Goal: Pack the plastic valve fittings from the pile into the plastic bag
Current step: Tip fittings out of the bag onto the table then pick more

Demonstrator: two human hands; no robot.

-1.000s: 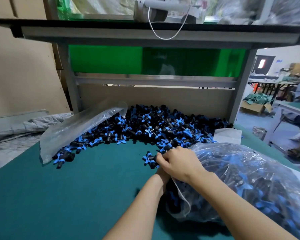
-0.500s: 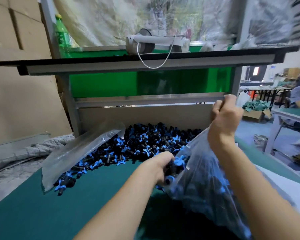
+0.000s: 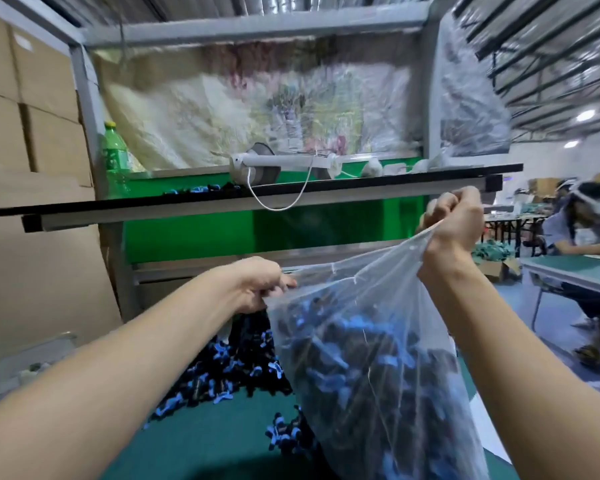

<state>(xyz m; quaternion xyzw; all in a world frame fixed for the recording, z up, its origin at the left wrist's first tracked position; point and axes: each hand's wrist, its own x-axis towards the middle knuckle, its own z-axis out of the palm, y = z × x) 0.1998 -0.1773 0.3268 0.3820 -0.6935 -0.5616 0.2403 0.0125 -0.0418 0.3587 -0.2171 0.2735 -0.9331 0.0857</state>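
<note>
— Since the bag (image 3: 378, 358) is the thing to steer by, what lies farthest left of it?
— Stacked cardboard boxes (image 3: 21, 133), well to its left. Nearer, above and left of the bag, a green bottle (image 3: 115, 157) stands on the shelf (image 3: 153, 207).
— And the left hand (image 3: 262, 285)?
— At the bag's left edge, fingers curled, pinching the plastic rim. Half a second ago it was lower, down at the bag's mouth. Now it is up and gripping the film.
— The pile of fittings (image 3: 229, 368)?
— Below that hand, just left of the bag, on the green mat (image 3: 201, 441). The pieces are black and blue, and some lie right against the bag's side. A second ago more of the heap showed, but the left forearm now covers part of it.
— The bag itself?
— Clear plastic, pulled taut between both hands and packed with the same pieces. A second ago it lay slumped on the mat. Now it hangs upright, and its bottom runs out of view.
— The right hand (image 3: 454, 226)?
— At the bag's top right corner, clenched round a bunch of the plastic, higher than the left. It gripped that corner half a second ago too.
— Right of the bag?
— Another person (image 3: 582, 223) bent over a table (image 3: 575, 271), well apart from it.
</note>
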